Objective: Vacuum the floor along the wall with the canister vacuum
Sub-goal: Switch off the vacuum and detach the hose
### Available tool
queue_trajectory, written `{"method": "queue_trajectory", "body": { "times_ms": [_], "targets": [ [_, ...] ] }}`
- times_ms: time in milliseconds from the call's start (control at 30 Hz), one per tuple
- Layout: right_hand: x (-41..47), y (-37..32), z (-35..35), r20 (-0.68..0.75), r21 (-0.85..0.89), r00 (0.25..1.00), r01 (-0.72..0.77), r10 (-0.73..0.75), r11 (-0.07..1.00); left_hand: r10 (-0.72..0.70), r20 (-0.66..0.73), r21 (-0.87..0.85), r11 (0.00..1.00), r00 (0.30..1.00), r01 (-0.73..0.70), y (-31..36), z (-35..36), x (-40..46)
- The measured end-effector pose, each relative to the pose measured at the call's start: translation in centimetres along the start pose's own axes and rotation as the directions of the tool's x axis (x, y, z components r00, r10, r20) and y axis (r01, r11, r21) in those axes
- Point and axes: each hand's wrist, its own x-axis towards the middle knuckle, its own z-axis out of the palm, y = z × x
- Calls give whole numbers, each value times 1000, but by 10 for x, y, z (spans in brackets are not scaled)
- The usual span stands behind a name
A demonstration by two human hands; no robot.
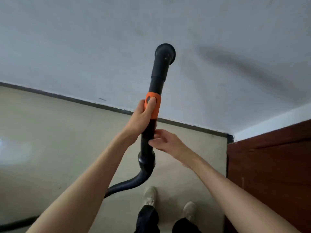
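Vacuum wand [158,81] sits at frame centre, nozzle raised against the wall [84,39], left hand [143,115] gripping its orange collar [154,105], right hand [165,140] loose-fingered touching the tube below; floor [50,140] along the baseboard [67,98] appears not yet begun.

I see a black wand [159,76] of smooth, matt plastic with a matt orange plastic sleeve [154,106]. The black hose [134,180] has a slight sheen. The wall [84,39] is matt painted plaster. The floor [50,140] is smooth. The door [269,165] is dark, semi-gloss wood.
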Motion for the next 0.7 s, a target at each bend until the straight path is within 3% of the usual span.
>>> {"method": "queue_trajectory", "body": {
  "times_ms": [133, 300, 433, 533, 700],
  "targets": [
    [-10, -81, 77, 43, -203, 987, 159, -153, 966, 64, -173, -109, 990, 983, -84, 91, -67, -56],
    [-21, -167, 159, 182, -260, 908, 413, -376, 873, 162, -389, -155, 959, 907, -237, 167, -152, -131],
    [-25, -221, 220, 368, -299, 833, 527, -413, 796, 202, -511, -200, 917, 836, -344, 195, -225, -195],
    [-23, -253, 273, 505, -298, 729, 650, -462, 700, 206, -609, -253, 865, 766, -434, 201, -281, -243],
    [-1, -289, 382, 578, -378, 616, 783, -535, 494, 157, -777, -293, 767, 610, -570, 201, -378, -295]
  ]
}}
